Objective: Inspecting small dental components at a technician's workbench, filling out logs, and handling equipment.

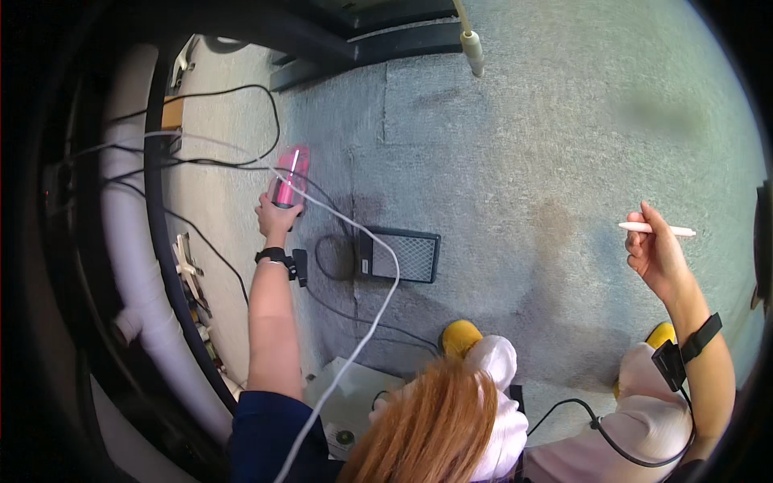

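Observation:
My left hand point(278, 217) is closed around the near end of a pink, see-through object shaped like a bottle point(291, 171), with a dark part at the grip. Its far end points away from me, and I cannot make out its exact kind. Out to the right, my right hand point(656, 251) is raised and pinches a pale pink pen point(636, 227), which lies crosswise in the fingers. Between my hands, nearer the left one, a black-framed flat box with a grey mesh face point(405, 254) rests on the grey carpet point(499, 177).
A white cable point(374, 322) crosses my left side, passing over the pink object. Several black cables point(270, 113) loop at the left. Beyond a black post stands a pale pipe point(129, 201). A pale rod with a plug-like end point(473, 52) hangs at the top. Yellow-tipped footwear point(461, 336) is below.

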Motion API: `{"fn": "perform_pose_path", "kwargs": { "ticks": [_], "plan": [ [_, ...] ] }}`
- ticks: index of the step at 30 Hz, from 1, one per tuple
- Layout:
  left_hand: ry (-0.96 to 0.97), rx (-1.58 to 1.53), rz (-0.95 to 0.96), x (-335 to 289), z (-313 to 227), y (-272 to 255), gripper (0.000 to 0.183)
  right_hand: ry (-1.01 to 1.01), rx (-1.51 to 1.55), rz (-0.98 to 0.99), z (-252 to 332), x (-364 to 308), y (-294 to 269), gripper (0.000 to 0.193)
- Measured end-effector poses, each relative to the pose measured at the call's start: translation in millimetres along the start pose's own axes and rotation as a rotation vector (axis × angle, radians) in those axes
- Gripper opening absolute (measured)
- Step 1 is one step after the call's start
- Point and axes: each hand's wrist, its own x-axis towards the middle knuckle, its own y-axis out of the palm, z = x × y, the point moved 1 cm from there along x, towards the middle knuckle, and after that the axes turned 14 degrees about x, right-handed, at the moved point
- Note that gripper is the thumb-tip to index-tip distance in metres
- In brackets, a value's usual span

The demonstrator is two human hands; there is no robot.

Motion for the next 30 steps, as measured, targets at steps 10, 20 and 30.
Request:
{"fn": "perform_pose_path", "kwargs": {
  "ticks": [10, 20, 30],
  "plan": [
    [0.145, 0.193, -0.202, -175.5, 91.6, -98.5, 0.089, 0.196, -0.132, 0.325, 10.0, -33.0, 31.5, 0.027],
    [0.443, -0.544, -0.331, -384.9, 63.8, -214.4, 0.086, 0.386, -0.101, 0.708, 3.6, -86.0, 35.5, 0.025],
    [0.556, -0.282, -0.485, -476.4, 33.2, -296.2, 0.081, 0.484, -0.067, 0.733, 9.0, -97.8, 25.4, 0.027]
  ]
}}
